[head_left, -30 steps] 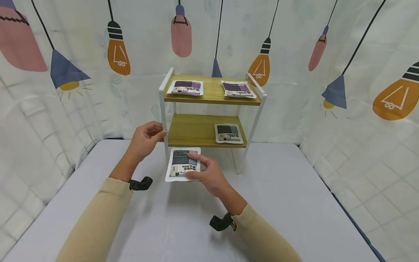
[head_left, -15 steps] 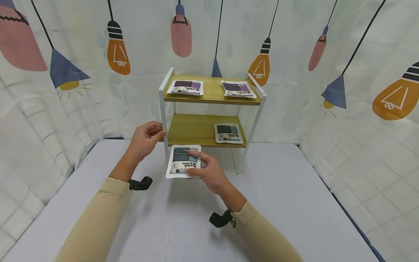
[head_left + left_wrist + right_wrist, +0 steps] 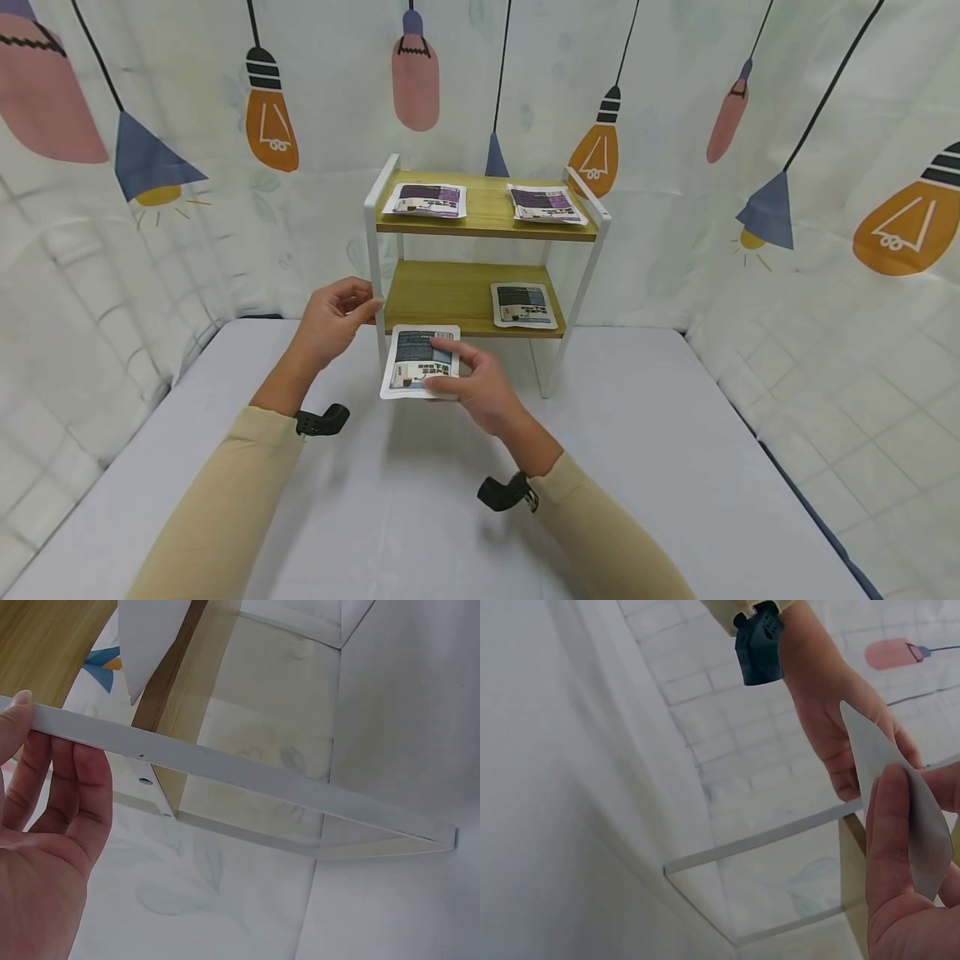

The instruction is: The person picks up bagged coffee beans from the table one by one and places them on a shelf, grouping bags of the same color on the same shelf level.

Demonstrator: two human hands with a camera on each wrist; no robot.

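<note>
A small two-tier shelf with wooden boards and a white frame stands on the table. My left hand pinches its left front post between thumb and fingers. My right hand holds a flat white pouch with a dark printed label by its right side, thumb and index finger on top. The pouch sits just in front of the lower board's front left edge, overlapping it in the head view. In the right wrist view, my fingers lie under the pouch's plain underside.
A like pouch lies on the lower board's right side. Two piles of purple-labelled pouches, one left and one right, lie on the upper board. A white cloth covers the table; a printed curtain hangs behind.
My right hand has moved the pouch slightly up and forward, toward the lower board's front edge. The left hand has stayed on the post.
</note>
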